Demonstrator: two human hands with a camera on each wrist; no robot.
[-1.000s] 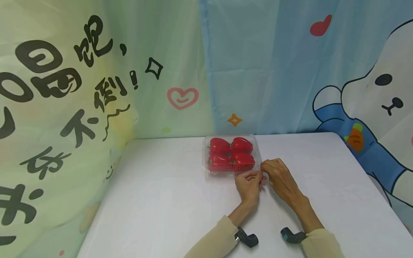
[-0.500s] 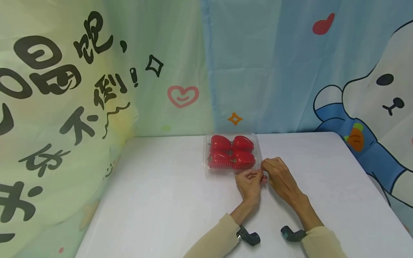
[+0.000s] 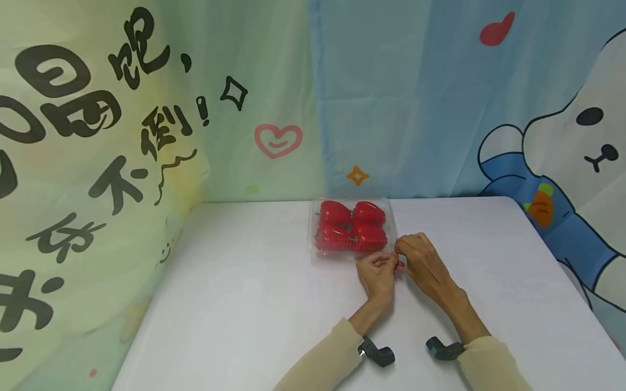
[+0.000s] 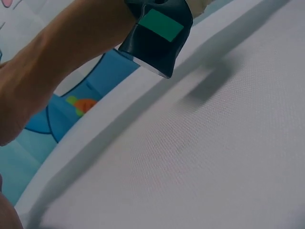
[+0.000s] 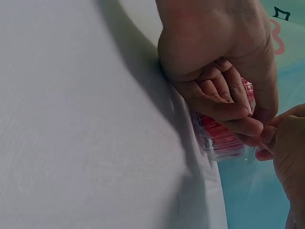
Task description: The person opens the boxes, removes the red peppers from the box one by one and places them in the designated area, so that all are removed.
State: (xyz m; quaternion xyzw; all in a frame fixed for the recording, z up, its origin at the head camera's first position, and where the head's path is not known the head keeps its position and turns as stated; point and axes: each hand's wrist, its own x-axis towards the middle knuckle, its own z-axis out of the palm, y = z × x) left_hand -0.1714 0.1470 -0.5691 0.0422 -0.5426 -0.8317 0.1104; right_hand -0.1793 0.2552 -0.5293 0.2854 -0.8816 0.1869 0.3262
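A clear plastic box (image 3: 313,231) holds several glossy red peppers (image 3: 335,213) and stands near the back of the table. At its front right corner my left hand (image 3: 377,274) pinches the edge with thumb and fingertips. My right hand (image 3: 424,266) pinches the same corner from the right, fingers curled. Seen from the right wrist, the fingertips of the right hand (image 5: 209,52) and left hand (image 5: 291,148) meet at the corner of the box (image 5: 224,155). The left wrist view shows the right forearm (image 4: 62,52) but no box.
A white cloth covers the table (image 3: 244,298). Printed curtains (image 3: 254,98) hang along its left and back. A dark wrist camera (image 3: 379,353) sits at the left cuff, and another wrist camera (image 3: 442,348) at the right one.
The whole head view has shifted slightly upward. Both hands keep their pinch at the box's front right corner, with scarcely any movement of the fingers.
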